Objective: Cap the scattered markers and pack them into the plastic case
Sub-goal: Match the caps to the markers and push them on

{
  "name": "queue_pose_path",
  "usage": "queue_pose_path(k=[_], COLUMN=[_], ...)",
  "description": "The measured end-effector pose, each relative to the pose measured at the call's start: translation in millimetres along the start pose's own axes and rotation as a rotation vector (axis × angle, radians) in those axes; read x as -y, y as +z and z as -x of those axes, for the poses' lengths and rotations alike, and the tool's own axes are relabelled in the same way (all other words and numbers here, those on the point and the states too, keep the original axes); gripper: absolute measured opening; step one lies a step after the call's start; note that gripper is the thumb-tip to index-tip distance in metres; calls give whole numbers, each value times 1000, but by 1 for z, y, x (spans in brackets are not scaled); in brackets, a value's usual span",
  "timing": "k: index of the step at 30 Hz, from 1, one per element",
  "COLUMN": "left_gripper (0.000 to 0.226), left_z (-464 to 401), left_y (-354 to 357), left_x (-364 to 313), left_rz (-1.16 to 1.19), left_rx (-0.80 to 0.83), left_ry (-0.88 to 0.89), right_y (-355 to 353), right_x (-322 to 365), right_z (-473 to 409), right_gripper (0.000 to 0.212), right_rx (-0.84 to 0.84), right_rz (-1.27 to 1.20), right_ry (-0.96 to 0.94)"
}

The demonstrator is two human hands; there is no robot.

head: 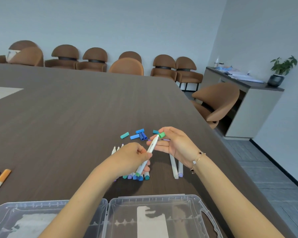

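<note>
Left hand (132, 157) grips a smooth white plastic marker barrel (149, 152); right hand (174, 143) pinches its stubby green plastic cap (162, 135) over the woodgrain counter (76, 109).

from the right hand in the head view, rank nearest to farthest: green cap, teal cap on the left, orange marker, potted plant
1. green cap, pinched in the right hand
2. teal cap, on the table left of it
3. orange marker, at the table's left edge
4. potted plant, on the far sideboard at right

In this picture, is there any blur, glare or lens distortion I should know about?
Head view: wide-angle bending curves the table edge; the orange-capped marker at the left border is smeared; soft reflections whiten the clear plastic case; the hands and green cap stay fairly sharp.
</note>
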State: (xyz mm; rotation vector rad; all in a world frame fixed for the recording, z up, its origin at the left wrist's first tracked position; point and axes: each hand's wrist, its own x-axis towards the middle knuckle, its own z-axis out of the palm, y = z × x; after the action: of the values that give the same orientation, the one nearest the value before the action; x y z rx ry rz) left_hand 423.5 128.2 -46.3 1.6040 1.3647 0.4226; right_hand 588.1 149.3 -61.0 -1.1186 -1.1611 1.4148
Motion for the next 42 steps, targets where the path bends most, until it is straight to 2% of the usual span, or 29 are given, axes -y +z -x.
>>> queue_pose_path(k=[5,13,16,19,24,29,31,34,36,39,42], left_gripper=[14,13,10,18,14,16,22,30,24,29,35], left_z=[-4,-3,-5,-6,-1,2,-2,-12,-12,-13,-14], left_y=[4,17,23,26,27,35,31,22,26,42,43], left_x=[2,3,2,2,2,-2,-3,5,15,25,24], left_rz=[23,108,233,351,469,467,349,-211,-462,-611,-680], left_rx=[30,32,-4,0,27,-3,-117,-361,-376,-347,-402], left_ry=[-6,-6,20,41,60,52,85,140,153,158,158], right_y=[-3,-2,3,8,11,10,5,-7,-14,-20,-25], right_x=[0,2,-1,-10,-11,-15,-13,-15,-21,-33,-36], right_z=[-1,2,2,3,4,1,-4,-11,-15,-22,-26], right_gripper=[22,23,37,49,26,16,16,20,21,23,30], right_rx=[-36,75,52,11,0,7,-22,-121,-176,-264,-355], right_rz=[106,404,481,664,593,563,582,771,868,980,1105], right_ry=[-49,-72,-95,-158,-240,-241,-227,-233,-212,-197,-223])
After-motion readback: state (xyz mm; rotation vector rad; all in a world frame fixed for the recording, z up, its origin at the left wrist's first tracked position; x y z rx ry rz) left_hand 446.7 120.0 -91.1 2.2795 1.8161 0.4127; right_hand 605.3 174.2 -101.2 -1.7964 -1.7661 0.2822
